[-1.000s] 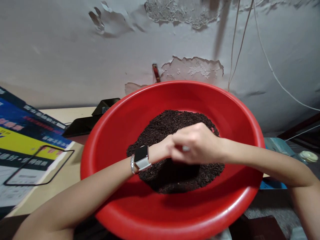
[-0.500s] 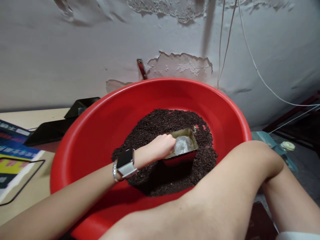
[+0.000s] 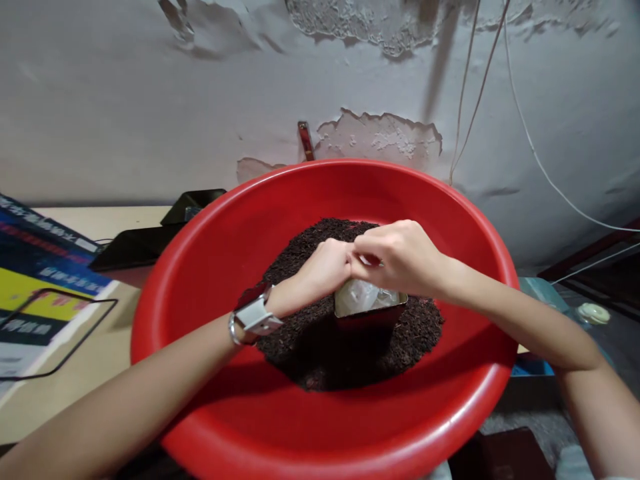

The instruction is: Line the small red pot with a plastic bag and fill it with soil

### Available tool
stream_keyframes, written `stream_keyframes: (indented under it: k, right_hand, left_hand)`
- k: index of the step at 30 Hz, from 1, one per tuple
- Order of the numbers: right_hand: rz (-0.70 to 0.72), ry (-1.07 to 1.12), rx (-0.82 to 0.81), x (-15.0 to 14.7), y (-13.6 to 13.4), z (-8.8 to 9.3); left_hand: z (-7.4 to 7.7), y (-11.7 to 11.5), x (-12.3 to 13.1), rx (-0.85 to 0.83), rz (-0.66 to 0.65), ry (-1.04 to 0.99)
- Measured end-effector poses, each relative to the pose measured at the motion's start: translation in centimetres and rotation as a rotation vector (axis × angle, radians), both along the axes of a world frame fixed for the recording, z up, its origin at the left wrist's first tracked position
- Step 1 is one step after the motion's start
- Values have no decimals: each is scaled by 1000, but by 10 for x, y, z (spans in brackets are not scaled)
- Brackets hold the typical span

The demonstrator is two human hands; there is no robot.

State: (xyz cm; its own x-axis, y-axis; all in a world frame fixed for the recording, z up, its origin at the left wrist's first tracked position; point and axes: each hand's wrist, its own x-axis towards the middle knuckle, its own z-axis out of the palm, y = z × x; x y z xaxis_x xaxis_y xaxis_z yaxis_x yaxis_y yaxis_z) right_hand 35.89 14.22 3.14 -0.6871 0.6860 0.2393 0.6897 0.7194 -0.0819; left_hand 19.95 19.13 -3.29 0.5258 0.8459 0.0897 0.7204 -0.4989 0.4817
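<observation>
A large red plastic tub (image 3: 320,427) holds a heap of dark dry leaves that look like loose tea (image 3: 425,333). Standing in the heap is a rectangular tin (image 3: 373,323), its mouth facing up and its front in shadow. A clear crinkled plastic bag (image 3: 361,297) fills the tin's opening. My left hand (image 3: 327,267), with a watch on the wrist, is closed just above the tin's left side. My right hand (image 3: 405,257) meets it fingertip to fingertip over the tin, thumb and fingers pinched. Both seem to grip the bag's top, which their fingers mostly hide.
On the pale table to the left lie a printed colourful sheet (image 3: 45,287), a black wire frame (image 3: 65,353) and dark open boxes (image 3: 135,250). A peeling wall (image 3: 200,120) rises behind the tub, with hanging cords. Right of the tub sits a translucent container (image 3: 543,293).
My right hand has come in over the tin from the near right, where the forearm crossed the tub's front. It now meets my left hand. The view has shifted slightly left.
</observation>
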Motion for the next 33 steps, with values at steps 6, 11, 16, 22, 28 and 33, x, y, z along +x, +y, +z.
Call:
stream_keyframes:
  k: [6,11,16,22,28,33]
  right_hand:
    - [-239,-305,-91,1,47,-48]
    - [-230,-123,-107,3,44,-55]
    - [99,-47,85,16,47,-41]
    - [262,-16,18,39,63,-22]
    - [189,156,64,46,54,-3]
    - [270,81,-84,27,40,-11]
  left_hand:
    - [8,6,-6,13,214,-113]
    - [6,6,-7,-350,165,-246]
    - [9,7,-7,-456,-128,-267]
    - [13,-4,-9,-169,-328,153]
    - [29,-7,-16,116,-258,294]
    - [44,-9,-20,178,-57,328]
